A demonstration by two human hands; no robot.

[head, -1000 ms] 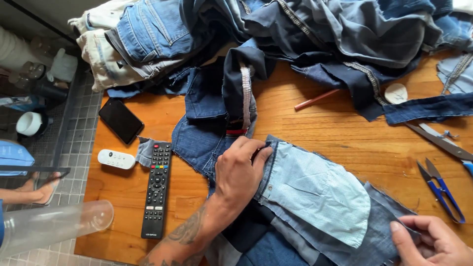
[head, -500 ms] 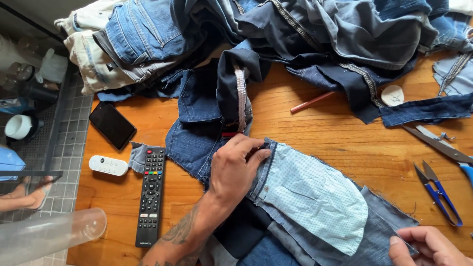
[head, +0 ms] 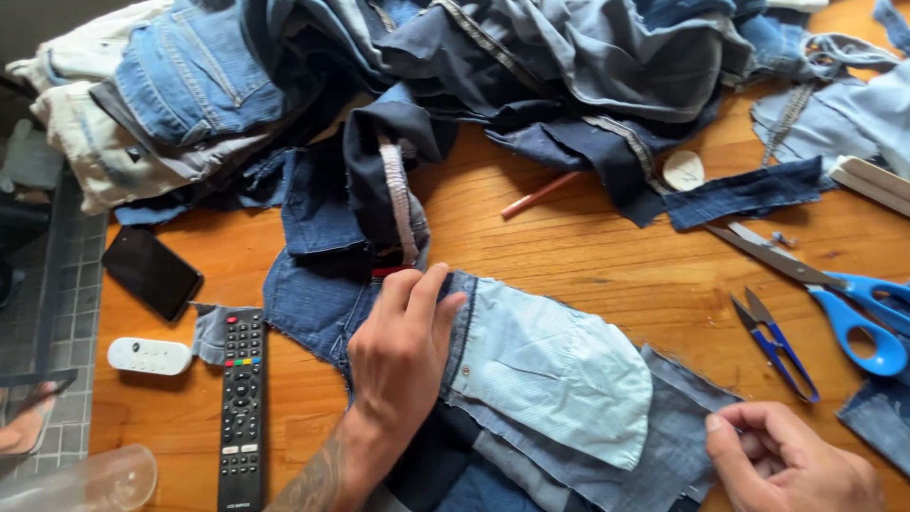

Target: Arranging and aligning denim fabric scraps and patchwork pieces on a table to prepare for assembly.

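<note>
While my left hand [head: 403, 356] presses flat, fingers together, on the denim piece [head: 531, 417], my right hand [head: 791, 460] pinches that piece's far edge.

The denim piece lies on the wooden desk [head: 588, 256] right in front of me, with a pale blue pocket lining [head: 550, 370] uppermost, between my two hands. My left fingertips sit on the seam at the lining's 9 o'clock side; my right thumb and fingers are clamped on the frayed corner at its 4 o'clock. A heap of jeans [head: 427, 76] fills the desk at 12 o'clock. At 3 o'clock lie small blue thread snips [head: 777, 346] and, beyond them, blue-handled scissors [head: 834, 294]. At 9 o'clock are a black remote [head: 242, 408], a small white remote [head: 149, 356] and a dark phone [head: 152, 272]. A reddish pencil [head: 540, 194] rests near the heap.
</note>
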